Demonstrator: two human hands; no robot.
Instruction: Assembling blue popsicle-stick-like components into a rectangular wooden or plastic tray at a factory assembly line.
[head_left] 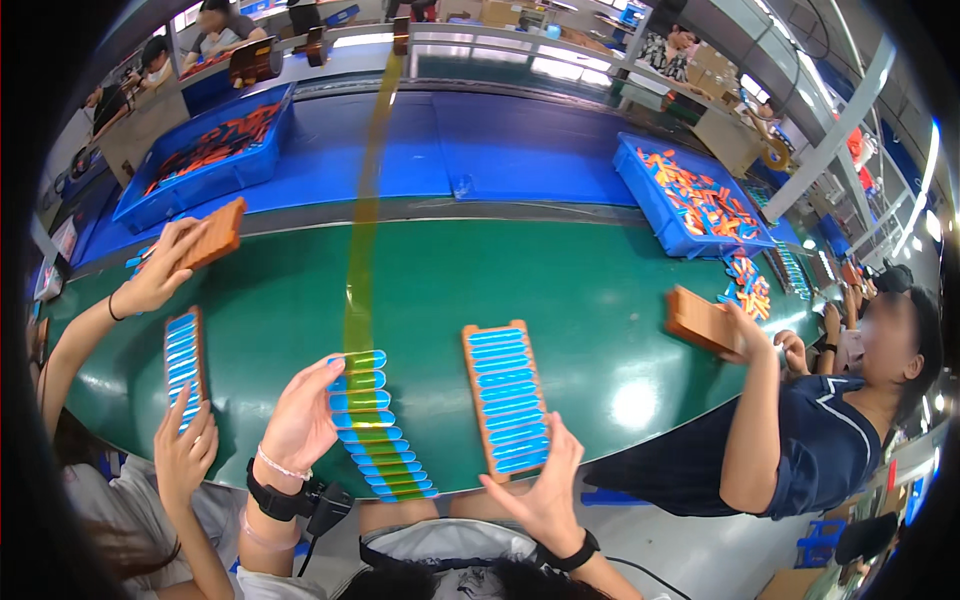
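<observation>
My left hand (305,415) has its fingers closed on the left ends of a row of rounded blue strips (375,418). A yellow translucent tape (362,290) runs over that row and away toward the far side. Beside it on the right lies a brown slotted tray (474,392) filled with similar blue strips. My right hand (548,490) is spread at the tray's near end, thumb by the lower left corner and fingers by the right edge. Whether it bears any of the tray's weight cannot be seen.
On the left, another person's hands handle a brown tray (215,235) and a filled tray (186,350). A person on the right holds a brown block (700,318). Blue bins (195,185) (655,205) of orange and blue pieces stand beyond the green table (270,290).
</observation>
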